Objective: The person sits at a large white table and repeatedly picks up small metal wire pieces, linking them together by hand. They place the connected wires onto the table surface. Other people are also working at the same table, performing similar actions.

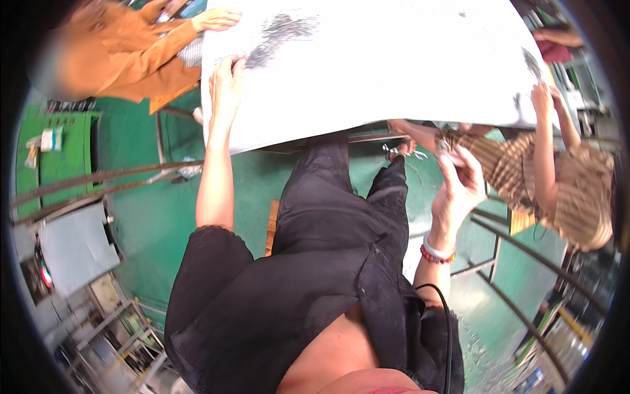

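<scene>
My left hand (226, 85) rests over the left edge of the white tabletop (394, 65). Its fingers are curled together at the near end of a loose pile of thin dark pieces (282, 36); anything between them is too small to make out. My right hand (461, 180), with a white band and a red beaded bracelet at the wrist, is raised off the table's near right side. Thumb and fingers pinch a small shiny piece (444, 147), its kind unclear.
A person in an orange sleeve (147, 62) has a hand on the table's left edge. At right, a person in a striped brown top (577, 190) handles dark pieces (531, 64). Metal rails (525, 262) run beside me; a green cabinet (56, 151) stands left.
</scene>
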A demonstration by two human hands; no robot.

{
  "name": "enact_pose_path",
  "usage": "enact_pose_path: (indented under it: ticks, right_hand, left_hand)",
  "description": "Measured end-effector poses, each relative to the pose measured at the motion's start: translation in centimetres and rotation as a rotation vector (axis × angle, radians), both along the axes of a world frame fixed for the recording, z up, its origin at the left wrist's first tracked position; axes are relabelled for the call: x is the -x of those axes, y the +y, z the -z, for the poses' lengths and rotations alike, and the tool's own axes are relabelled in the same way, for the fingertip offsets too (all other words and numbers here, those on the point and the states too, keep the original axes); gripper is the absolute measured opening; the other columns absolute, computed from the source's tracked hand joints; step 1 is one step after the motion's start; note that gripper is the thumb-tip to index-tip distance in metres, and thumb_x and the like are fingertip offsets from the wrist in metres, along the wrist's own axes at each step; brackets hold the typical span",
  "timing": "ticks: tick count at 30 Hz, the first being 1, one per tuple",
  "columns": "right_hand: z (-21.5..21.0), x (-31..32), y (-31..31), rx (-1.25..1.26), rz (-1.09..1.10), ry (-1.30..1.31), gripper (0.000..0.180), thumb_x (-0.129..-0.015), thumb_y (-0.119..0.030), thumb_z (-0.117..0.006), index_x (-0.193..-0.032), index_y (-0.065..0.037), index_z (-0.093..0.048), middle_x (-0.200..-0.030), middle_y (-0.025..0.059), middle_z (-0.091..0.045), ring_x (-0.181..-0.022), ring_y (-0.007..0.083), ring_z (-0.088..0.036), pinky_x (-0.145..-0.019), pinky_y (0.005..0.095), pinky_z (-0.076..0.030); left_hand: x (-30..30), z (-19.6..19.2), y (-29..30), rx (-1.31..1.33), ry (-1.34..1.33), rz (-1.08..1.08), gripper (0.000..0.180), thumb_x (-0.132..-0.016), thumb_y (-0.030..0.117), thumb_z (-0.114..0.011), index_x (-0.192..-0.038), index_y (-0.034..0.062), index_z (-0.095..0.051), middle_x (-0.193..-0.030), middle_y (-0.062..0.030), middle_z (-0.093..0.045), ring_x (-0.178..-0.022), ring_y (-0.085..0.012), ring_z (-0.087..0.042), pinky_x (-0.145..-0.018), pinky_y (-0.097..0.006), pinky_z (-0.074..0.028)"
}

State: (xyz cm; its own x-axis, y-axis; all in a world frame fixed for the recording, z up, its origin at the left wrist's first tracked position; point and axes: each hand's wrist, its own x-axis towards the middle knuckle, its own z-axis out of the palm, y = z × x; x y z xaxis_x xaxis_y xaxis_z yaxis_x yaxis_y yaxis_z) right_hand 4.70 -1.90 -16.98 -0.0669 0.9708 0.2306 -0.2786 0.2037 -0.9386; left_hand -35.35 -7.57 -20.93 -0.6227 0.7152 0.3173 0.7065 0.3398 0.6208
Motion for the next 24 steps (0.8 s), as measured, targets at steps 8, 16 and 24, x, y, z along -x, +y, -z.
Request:
enact_pose_path:
  ticks: [8,16,24]
  right_hand:
    - [1.7,0.1,0.4,0.109,0.101,0.064,0.03,-0.076,0.006,-0.07,-0.104,0.0,-0.063,-0.087,0.0053,-0.066,-0.074,0.0085,-0.061,-0.054,0.0178,-0.045]
    - [2.0,0.1,-0.1,0.035,0.18,0.088,0.029,-0.076,0.012,-0.066,-0.104,0.002,-0.062,-0.092,0.0066,-0.065,-0.082,0.011,-0.062,-0.072,0.021,-0.051]
    - [1.3,-1.9,3.6,-0.06,0.159,-0.145,0.017,-0.085,0.002,-0.06,-0.101,0.006,-0.064,-0.095,0.0108,-0.066,-0.082,0.014,-0.061,-0.065,0.0227,-0.047]
  left_hand:
    - [-22.4,-6.4,3.6,-0.234,-0.858,0.833,0.017,-0.088,0.009,-0.06,-0.1,-0.0025,-0.061,-0.092,-0.0073,-0.062,-0.078,-0.0116,-0.061,-0.07,-0.025,-0.05]
    - [-27.3,-5.8,5.3,-0.341,-0.584,0.816,0.01,-0.086,0.009,-0.063,-0.092,0.0005,-0.062,-0.086,-0.0078,-0.065,-0.082,-0.0134,-0.062,-0.072,-0.028,-0.05]
    - [-27.1,-5.3,5.7,-0.436,-0.627,0.861,0.007,-0.091,0.0,-0.054,-0.097,-0.0031,-0.055,-0.089,-0.0111,-0.065,-0.086,-0.0147,-0.063,-0.078,-0.027,-0.052]
